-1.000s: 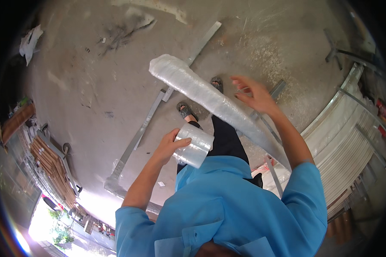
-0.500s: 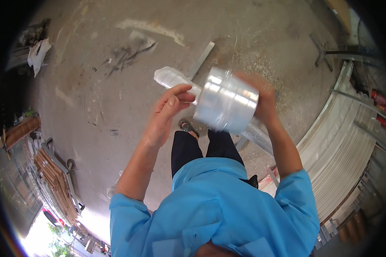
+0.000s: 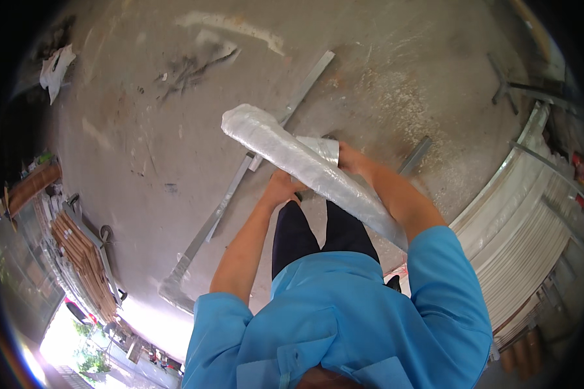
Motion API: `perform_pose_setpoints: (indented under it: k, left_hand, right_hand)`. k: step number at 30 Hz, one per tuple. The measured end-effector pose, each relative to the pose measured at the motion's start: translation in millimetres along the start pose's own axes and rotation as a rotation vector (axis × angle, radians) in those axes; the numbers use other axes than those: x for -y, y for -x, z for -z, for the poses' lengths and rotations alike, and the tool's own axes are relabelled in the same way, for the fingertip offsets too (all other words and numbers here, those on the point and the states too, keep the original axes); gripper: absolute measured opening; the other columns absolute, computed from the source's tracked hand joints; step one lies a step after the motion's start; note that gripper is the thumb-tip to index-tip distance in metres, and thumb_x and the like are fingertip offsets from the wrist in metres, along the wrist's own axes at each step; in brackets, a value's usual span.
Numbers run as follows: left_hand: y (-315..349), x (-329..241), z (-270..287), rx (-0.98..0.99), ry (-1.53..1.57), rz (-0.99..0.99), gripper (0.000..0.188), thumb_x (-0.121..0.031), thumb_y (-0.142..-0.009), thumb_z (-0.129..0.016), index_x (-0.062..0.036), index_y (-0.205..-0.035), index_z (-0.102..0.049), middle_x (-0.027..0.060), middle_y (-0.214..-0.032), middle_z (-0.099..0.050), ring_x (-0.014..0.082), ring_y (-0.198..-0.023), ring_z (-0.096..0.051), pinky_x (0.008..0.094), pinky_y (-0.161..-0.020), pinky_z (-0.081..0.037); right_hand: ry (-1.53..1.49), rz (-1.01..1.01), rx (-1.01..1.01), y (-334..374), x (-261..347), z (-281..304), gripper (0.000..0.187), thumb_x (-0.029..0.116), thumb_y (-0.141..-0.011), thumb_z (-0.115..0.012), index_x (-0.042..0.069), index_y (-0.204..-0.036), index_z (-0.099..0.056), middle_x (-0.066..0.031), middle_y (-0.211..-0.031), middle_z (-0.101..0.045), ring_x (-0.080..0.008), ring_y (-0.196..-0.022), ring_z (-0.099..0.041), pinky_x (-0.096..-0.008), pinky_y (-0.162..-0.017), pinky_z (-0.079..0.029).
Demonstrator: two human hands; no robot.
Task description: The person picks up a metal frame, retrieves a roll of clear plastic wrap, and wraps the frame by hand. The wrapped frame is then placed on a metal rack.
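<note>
Both hands (image 3: 318, 175) grip wrapped bundle (image 3: 305, 170), crossing between them.

Below me the grey concrete floor (image 3: 143, 129) carries long metal strips (image 3: 224, 204) running from far right to near left, a crumpled white rag (image 3: 55, 65) far left, stacked brown boards (image 3: 78, 256) at the left and pale panels (image 3: 532, 233) right

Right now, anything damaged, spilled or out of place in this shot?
Loose metal strips lie scattered at odd angles across the stained concrete floor, right at the person's feet. Crumpled white scrap sits far left. The plastic-wrapped roll in both hands looks intact.
</note>
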State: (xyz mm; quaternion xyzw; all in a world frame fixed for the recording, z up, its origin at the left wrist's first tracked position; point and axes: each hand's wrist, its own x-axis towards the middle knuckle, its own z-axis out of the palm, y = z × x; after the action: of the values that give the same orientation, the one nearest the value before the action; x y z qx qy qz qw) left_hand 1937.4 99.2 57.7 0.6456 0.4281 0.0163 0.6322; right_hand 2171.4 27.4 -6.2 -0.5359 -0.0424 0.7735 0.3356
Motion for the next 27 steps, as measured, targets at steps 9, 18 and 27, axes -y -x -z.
perform_pose_setpoints:
  k: [9,18,27]
  left_hand:
    - [105.9,-116.9,84.4,0.106,0.443,0.337,0.055,-0.017,-0.073,-0.075,0.0019,-0.119,-0.054,0.0094,-0.110,-0.062,0.0153,-0.101,-0.058,0.0285,-0.088,-0.044]
    - [16.5,-256.7,103.7,0.167,0.886,0.224,0.045,-0.027,-0.088,-0.062,0.0021,-0.121,-0.052,0.0142,-0.112,-0.061,0.0208,-0.102,-0.060,0.0365,-0.088,-0.050]
    - [-22.1,-214.2,90.0,0.070,0.392,-0.049,0.039,-0.032,-0.091,-0.060,0.0019,-0.110,-0.061,0.0103,-0.102,-0.064,0.0177,-0.094,-0.060,0.0309,-0.077,-0.049]
  right_hand:
    - [0.931,0.420,0.009,79.1,71.8,-31.0,0.064,0.013,-0.075,-0.070,0.012,-0.136,-0.047,-0.0145,-0.126,-0.056,-0.0244,-0.106,-0.058,-0.0333,-0.093,-0.045]
    - [1.443,1.372,-0.451,243.5,191.3,-124.5,0.069,0.013,-0.063,-0.074,0.018,-0.129,-0.054,-0.0088,-0.133,-0.050,-0.0318,-0.117,-0.053,-0.0416,-0.096,-0.048]
    - [1.125,1.271,-0.718,131.0,176.1,-35.9,0.040,-0.003,-0.076,-0.061,0.015,-0.111,-0.067,-0.0104,-0.101,-0.068,-0.0267,-0.089,-0.067,-0.0324,-0.076,-0.056]
